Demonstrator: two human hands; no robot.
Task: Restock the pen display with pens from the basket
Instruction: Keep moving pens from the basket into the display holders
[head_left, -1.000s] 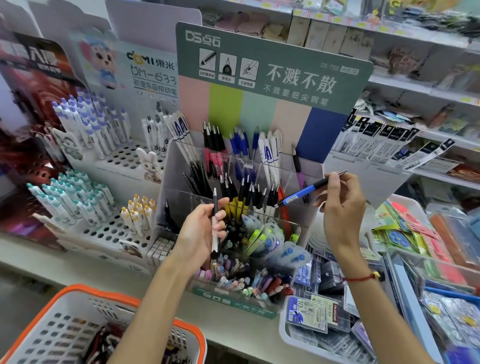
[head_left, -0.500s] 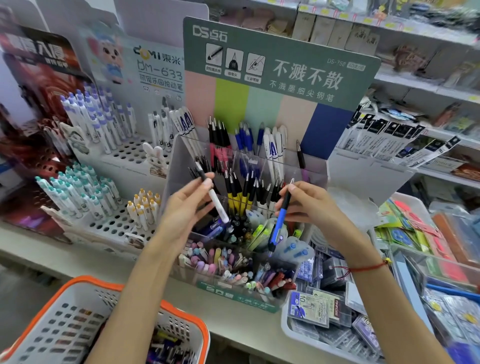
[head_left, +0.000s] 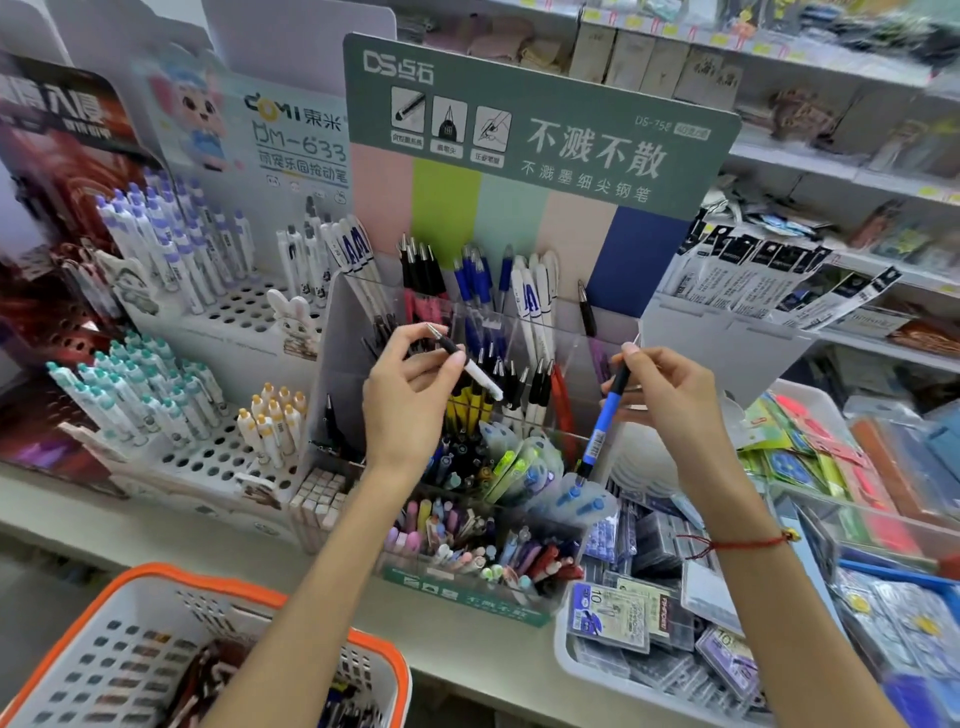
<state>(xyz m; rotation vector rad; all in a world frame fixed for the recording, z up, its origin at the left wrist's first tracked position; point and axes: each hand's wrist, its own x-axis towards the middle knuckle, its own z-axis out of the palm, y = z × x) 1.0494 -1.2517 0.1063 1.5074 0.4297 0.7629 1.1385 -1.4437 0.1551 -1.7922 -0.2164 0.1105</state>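
A clear tiered pen display (head_left: 343, 332) stands on the counter under a green sign, its compartments full of pens. My left hand (head_left: 410, 400) pinches a black-and-white pen (head_left: 470, 366), held slanted above the middle tier. My right hand (head_left: 670, 395) pinches the top of a blue pen (head_left: 600, 431), which hangs nearly upright with its tip down among the light blue pens of the lower tier. An orange-rimmed white basket (head_left: 156, 613) at the bottom left holds several more pens.
White racks of pens (head_left: 171, 260) stand left of the display. A white tray of refill boxes (head_left: 639, 603) sits on the right, by packets of stationery (head_left: 810, 467). Store shelves (head_left: 779, 171) run behind. The counter edge (head_left: 78, 525) runs along the front.
My right hand swung the blue pen from slanted up at the right to hanging tip-down over the lower tier. My left hand rose and tilted its pen from upright to slanted.
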